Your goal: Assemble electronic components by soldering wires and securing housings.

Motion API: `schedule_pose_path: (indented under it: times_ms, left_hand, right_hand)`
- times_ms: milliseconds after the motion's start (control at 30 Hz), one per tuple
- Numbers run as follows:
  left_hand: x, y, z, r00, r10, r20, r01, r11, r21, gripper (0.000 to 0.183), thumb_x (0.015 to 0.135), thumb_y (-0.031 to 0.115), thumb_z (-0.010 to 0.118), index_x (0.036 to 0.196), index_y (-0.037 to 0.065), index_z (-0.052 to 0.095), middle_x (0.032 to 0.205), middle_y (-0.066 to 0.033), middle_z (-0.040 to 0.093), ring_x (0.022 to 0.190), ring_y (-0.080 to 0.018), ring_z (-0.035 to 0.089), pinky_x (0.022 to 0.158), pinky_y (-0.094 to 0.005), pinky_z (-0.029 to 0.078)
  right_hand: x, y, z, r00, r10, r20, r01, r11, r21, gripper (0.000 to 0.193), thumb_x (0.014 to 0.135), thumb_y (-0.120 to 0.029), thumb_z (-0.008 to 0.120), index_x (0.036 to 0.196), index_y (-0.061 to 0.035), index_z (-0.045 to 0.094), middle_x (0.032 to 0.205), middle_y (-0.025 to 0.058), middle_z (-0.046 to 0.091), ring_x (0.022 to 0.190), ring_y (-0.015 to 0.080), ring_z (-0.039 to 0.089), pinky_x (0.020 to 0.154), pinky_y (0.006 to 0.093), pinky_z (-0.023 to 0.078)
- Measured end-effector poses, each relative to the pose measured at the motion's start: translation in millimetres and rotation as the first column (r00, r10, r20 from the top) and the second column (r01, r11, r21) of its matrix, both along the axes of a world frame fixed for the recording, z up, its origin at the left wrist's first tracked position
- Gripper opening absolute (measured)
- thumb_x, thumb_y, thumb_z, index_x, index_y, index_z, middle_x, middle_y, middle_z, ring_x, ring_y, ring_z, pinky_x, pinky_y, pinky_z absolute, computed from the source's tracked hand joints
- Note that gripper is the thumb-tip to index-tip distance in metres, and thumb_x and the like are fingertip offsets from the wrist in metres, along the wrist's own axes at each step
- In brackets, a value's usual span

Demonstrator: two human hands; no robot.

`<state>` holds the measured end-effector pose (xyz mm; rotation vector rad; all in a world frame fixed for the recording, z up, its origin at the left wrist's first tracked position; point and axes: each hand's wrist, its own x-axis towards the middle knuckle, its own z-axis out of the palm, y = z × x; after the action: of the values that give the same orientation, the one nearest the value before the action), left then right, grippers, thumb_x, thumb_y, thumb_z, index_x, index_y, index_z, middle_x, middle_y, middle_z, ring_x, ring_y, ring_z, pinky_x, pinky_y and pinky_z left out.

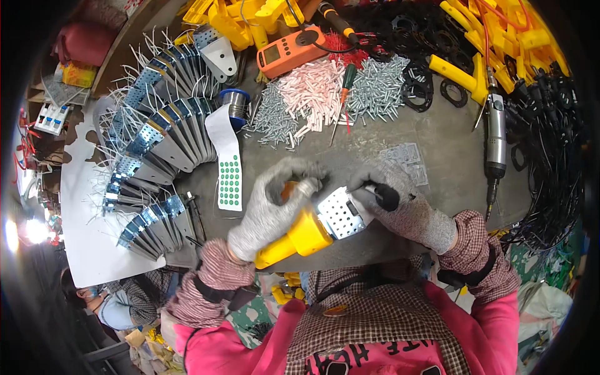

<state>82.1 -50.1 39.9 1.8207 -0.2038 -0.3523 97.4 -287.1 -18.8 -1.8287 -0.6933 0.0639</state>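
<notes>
My left hand point(275, 203), in a grey knit glove, is closed around a yellow plastic handle housing point(297, 237) low over the bench. A shiny perforated metal plate point(340, 214) sticks out of the housing's right end. My right hand point(400, 203), gloved too, is closed at the plate's right edge, its fingertips by a grey flat piece point(365, 209). Something dark and rounded shows at the right thumb; whether it is a separate part or the glove's stain, I cannot tell.
Left stand rows of grey metal plates with white wires point(169, 150). Near them are a solder spool point(235, 106) and a green-dotted sticker strip point(230, 181). Behind lie pink sleeves point(312, 87), screws point(378, 87), a screwdriver point(345, 90) and an orange multimeter point(290, 53). An electric screwdriver point(495, 137) hangs right, beside black cables point(553, 144).
</notes>
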Motion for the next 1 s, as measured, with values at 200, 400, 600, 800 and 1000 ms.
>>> schedule_pose_path:
  times_ms: [200, 400, 600, 800, 1000]
  left_hand:
    - [4.5, 3.8, 4.4, 0.921, -0.258, 0.292, 0.097, 0.878, 0.469, 0.016, 0.090, 0.010, 0.067, 0.106, 0.006, 0.070, 0.105, -0.0115, 0.070, 0.101, -0.0298, 0.064, 0.095, -0.0418, 0.044]
    - [28.0, 17.1, 7.2, 0.828, -0.560, -0.007, 0.500, 0.734, 0.459, 0.020, 0.093, 0.021, 0.065, 0.108, 0.008, 0.070, 0.104, -0.0126, 0.068, 0.109, -0.0319, 0.060, 0.098, -0.0444, 0.044]
    - [40.2, 15.9, 19.5, 0.720, -0.680, -0.135, 0.653, 0.599, 0.463, 0.028, 0.095, 0.026, 0.063, 0.113, 0.005, 0.065, 0.118, -0.0152, 0.062, 0.115, -0.0344, 0.056, 0.103, -0.0464, 0.041]
    - [37.0, 9.8, 24.5, 0.648, -0.734, -0.204, 0.692, 0.456, 0.560, 0.035, 0.094, 0.034, 0.065, 0.114, 0.006, 0.061, 0.118, -0.0164, 0.056, 0.117, -0.0355, 0.053, 0.103, -0.0497, 0.038]
    - [-25.9, 3.0, 2.6, 0.774, -0.576, 0.262, 0.194, 0.610, 0.768, 0.063, 0.076, 0.053, 0.076, 0.114, 0.006, 0.061, 0.113, -0.0161, 0.060, 0.119, -0.0352, 0.054, 0.117, -0.0589, 0.025]
  right_hand:
    - [-8.4, 4.6, 9.8, 0.981, 0.182, 0.063, -0.184, 0.983, 0.027, 0.021, 0.078, -0.003, 0.068, 0.097, -0.0104, 0.061, 0.093, 0.0067, 0.063, 0.091, 0.0299, 0.062, 0.084, 0.0416, 0.047]
    - [-18.3, 1.7, 4.8, 0.958, 0.283, 0.047, -0.277, 0.956, -0.100, 0.015, 0.092, -0.021, 0.067, 0.097, -0.0077, 0.064, 0.099, 0.0099, 0.061, 0.097, 0.0292, 0.061, 0.091, 0.0418, 0.047]
    - [-15.8, 0.8, 7.2, 0.933, 0.346, 0.097, -0.323, 0.926, -0.197, 0.021, 0.087, -0.015, 0.071, 0.107, -0.0130, 0.068, 0.106, 0.0099, 0.062, 0.108, 0.0294, 0.058, 0.095, 0.0452, 0.046]
    - [-15.6, 3.9, -0.4, 0.925, 0.307, 0.223, -0.271, 0.946, -0.179, 0.019, 0.086, -0.019, 0.069, 0.104, -0.0171, 0.066, 0.106, 0.0088, 0.057, 0.101, 0.0307, 0.058, 0.090, 0.0448, 0.044]
    - [-20.1, 11.8, 10.4, 0.941, 0.300, 0.155, -0.273, 0.946, -0.173, 0.023, 0.080, -0.017, 0.071, 0.101, -0.0127, 0.063, 0.104, 0.0083, 0.058, 0.100, 0.0306, 0.057, 0.085, 0.0457, 0.043]
